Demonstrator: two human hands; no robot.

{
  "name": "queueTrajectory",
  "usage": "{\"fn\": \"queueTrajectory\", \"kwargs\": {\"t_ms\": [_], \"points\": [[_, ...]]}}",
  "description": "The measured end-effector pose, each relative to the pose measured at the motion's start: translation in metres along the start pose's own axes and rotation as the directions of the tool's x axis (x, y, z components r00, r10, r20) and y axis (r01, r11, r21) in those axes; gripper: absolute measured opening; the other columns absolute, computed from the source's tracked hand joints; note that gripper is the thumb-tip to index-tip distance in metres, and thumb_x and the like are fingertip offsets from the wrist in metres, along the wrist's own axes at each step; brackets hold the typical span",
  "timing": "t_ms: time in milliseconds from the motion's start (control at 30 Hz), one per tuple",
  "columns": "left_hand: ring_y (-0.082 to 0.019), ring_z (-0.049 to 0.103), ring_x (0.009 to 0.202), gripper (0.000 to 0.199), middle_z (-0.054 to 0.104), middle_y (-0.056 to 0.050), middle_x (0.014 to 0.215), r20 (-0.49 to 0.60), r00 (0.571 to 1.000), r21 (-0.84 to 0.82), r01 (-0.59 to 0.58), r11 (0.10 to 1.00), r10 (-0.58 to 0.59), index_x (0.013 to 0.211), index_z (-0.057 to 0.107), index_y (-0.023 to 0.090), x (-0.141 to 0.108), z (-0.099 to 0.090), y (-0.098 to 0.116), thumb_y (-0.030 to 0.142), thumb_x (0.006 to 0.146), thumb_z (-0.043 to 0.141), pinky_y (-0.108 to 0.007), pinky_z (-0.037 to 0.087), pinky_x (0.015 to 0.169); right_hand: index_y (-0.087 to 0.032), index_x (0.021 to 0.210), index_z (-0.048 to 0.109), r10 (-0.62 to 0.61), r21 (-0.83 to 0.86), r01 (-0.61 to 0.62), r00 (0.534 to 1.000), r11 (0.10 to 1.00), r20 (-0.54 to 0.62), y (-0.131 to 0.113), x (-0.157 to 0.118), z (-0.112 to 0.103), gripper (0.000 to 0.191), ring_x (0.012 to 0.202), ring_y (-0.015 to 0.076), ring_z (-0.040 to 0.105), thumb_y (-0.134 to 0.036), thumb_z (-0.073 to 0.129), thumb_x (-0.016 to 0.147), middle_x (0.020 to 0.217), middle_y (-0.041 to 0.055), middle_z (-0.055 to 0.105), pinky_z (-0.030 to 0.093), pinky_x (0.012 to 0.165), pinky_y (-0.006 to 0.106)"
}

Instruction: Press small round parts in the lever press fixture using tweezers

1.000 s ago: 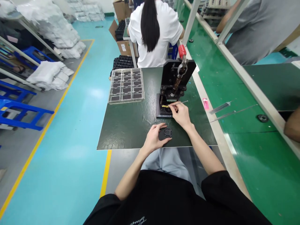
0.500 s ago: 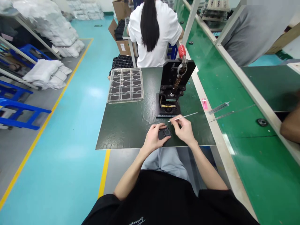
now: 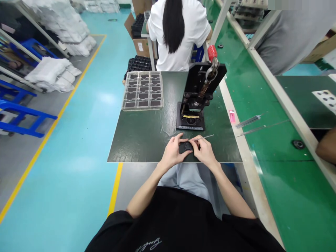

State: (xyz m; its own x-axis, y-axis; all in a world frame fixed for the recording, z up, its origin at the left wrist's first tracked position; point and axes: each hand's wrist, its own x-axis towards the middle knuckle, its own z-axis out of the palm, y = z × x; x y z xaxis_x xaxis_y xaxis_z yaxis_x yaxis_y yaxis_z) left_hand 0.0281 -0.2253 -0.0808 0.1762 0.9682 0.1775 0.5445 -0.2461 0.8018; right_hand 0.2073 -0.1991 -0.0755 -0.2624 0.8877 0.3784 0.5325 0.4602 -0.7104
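Observation:
Near the table's front edge, my left hand point(image 3: 173, 150) is closed round a small black plastic part point(image 3: 187, 146) with a round raised shape on top, thumb on the near side and fingers on the far side. My right hand point(image 3: 204, 151) pinches a thin pale rod point(image 3: 209, 136), which points out to the right. Its fingertips are at the right side of the black part; the rod's inner end is hidden among the fingers. Just beyond both hands stands a black hand press point(image 3: 190, 125) with a red-gripped lever point(image 3: 212, 52) and a yellow strip on its base.
A clear plastic tray point(image 3: 143, 109) of dark flat pieces lies at the table's back left. Right of the table, a pink object point(image 3: 232, 116) and several thin rods point(image 3: 248, 121) lie by the green surface point(image 3: 278, 168). A person in a white shirt point(image 3: 173, 59) sits ahead.
My right hand has come down and left, bringing the rod against the black part. The left hand still holds that part. The view has shifted slightly.

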Motion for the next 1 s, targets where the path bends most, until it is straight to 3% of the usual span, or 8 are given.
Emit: {"fn": "queueTrajectory", "kwargs": {"t_ms": [133, 333, 700, 867, 933, 1000], "points": [[-0.030, 0.063, 0.125, 0.077, 0.076, -0.009, 0.124, 0.005, 1.000, 0.004, 0.004, 1.000, -0.004, 0.144, 0.043, 0.020, 0.001, 0.000, 0.000, 0.028, 0.080, 0.085, -0.051, 0.050, 0.110, -0.022, 0.089, 0.059, -0.103, -0.112, 0.107, 0.994, 0.988, 0.034, -0.001, 0.002, 0.000, 0.021, 0.080, 0.0217, 0.067, -0.024, 0.046, 0.105, 0.086, 0.0073, 0.068, 0.056, 0.077, 0.036], [-0.031, 0.063, 0.124, 0.079, 0.076, -0.010, 0.122, 0.003, 1.000, 0.023, 0.009, 1.000, -0.009, 0.144, 0.041, 0.017, 0.001, 0.000, 0.002, 0.024, 0.078, 0.083, -0.052, 0.051, 0.109, -0.019, 0.093, 0.065, -0.172, -0.300, 0.233, 0.961, 0.925, 0.216, -0.004, 0.010, -0.003, 0.032, 0.086, 0.0279, 0.063, -0.025, 0.037, 0.107, 0.090, 0.0127, 0.067, 0.055, 0.080, 0.044], [-0.032, 0.063, 0.127, 0.070, 0.073, -0.011, 0.122, -0.008, 0.999, 0.048, -0.032, 0.998, 0.033, 0.139, 0.045, 0.019, 0.001, 0.001, 0.000, 0.021, 0.077, 0.078, -0.053, 0.051, 0.111, -0.019, 0.092, 0.061, -0.120, -0.286, 0.183, 0.967, 0.941, 0.225, -0.002, 0.006, 0.005, 0.029, 0.086, 0.0276, 0.062, -0.022, 0.037, 0.107, 0.088, 0.0120, 0.064, 0.054, 0.081, 0.043], [-0.032, 0.064, 0.125, 0.065, 0.071, -0.013, 0.123, -0.009, 1.000, 0.043, -0.023, 0.999, 0.024, 0.131, 0.050, 0.018, 0.003, 0.002, -0.001, 0.027, 0.076, 0.082, -0.050, 0.056, 0.105, -0.022, 0.088, 0.062, -0.106, -0.100, 0.116, 0.989, 0.988, 0.106, -0.001, 0.006, 0.005, 0.024, 0.082, 0.0231, 0.066, -0.027, 0.046, 0.106, 0.085, 0.0085, 0.068, 0.058, 0.078, 0.038], [-0.032, 0.065, 0.124, 0.064, 0.072, -0.013, 0.123, -0.014, 1.000, 0.042, -0.014, 0.999, 0.015, 0.129, 0.051, 0.019, 0.003, 0.003, -0.001, 0.029, 0.076, 0.085, -0.050, 0.056, 0.104, -0.022, 0.090, 0.063, -0.066, -0.045, 0.064, 0.997, 0.997, -0.048, -0.003, 0.005, 0.000, 0.025, 0.076, 0.0201, 0.068, -0.031, 0.046, 0.106, 0.083, 0.0066, 0.069, 0.059, 0.072, 0.034], [-0.032, 0.065, 0.124, 0.061, 0.073, -0.013, 0.122, -0.020, 1.000, 0.052, -0.008, 0.999, 0.009, 0.127, 0.051, 0.020, 0.003, 0.004, -0.001, 0.030, 0.077, 0.086, -0.051, 0.056, 0.105, -0.022, 0.095, 0.066, -0.039, -0.057, 0.023, 0.955, 0.998, -0.294, -0.007, 0.003, -0.009, 0.025, 0.074, 0.0192, 0.069, -0.033, 0.046, 0.107, 0.083, 0.0064, 0.070, 0.060, 0.070, 0.034]]}}
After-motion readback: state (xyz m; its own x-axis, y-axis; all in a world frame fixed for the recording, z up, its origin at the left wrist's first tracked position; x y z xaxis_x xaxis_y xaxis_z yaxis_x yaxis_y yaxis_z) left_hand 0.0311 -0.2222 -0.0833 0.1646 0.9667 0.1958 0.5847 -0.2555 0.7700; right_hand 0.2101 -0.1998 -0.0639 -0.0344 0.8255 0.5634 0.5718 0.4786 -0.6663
